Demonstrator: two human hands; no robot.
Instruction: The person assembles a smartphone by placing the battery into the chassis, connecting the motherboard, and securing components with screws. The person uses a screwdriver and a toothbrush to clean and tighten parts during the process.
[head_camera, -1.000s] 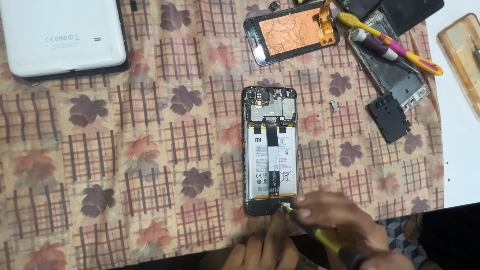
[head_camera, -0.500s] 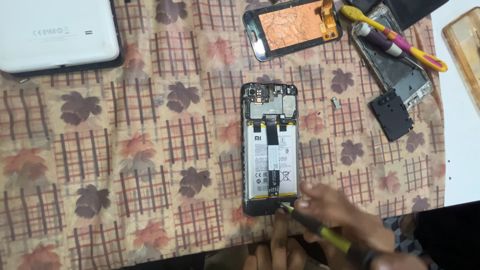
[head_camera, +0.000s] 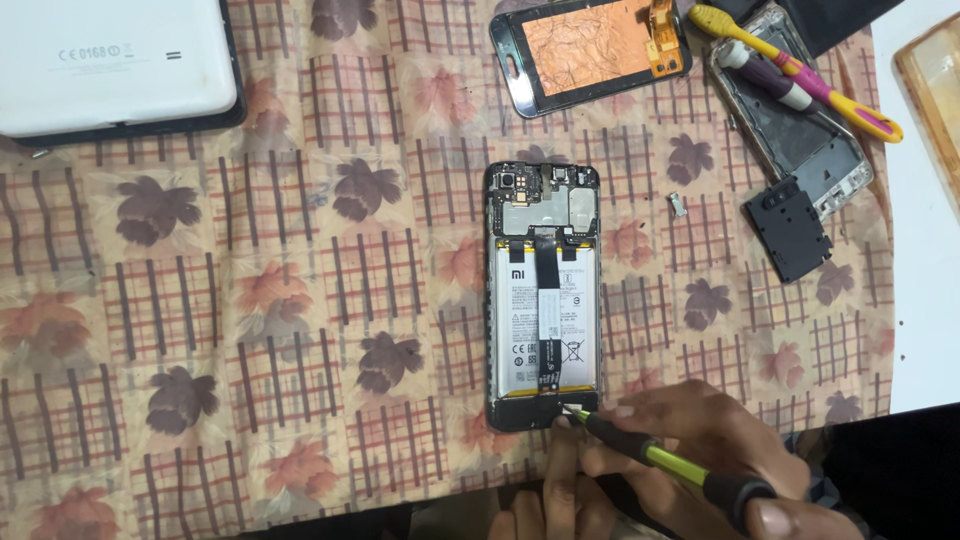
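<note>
Cloth: brown leaf-patterned tablecloth under the opened smartphone, centre.
Right hand: gripping a yellow-black screwdriver, tip at the phone's bottom edge.
Left hand: fingers steadying that edge; grip unclear.

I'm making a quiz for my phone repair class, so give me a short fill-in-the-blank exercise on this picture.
1. The right hand holds a ____ with a black and yellow-green handle.
2. Its tip meets the ____ end of the opened phone.
3. The left hand has a ____ pressed beside that tip.
4. The toothbrush lies on a bare phone ____.

Missing words: screwdriver; bottom; finger; frame
</note>
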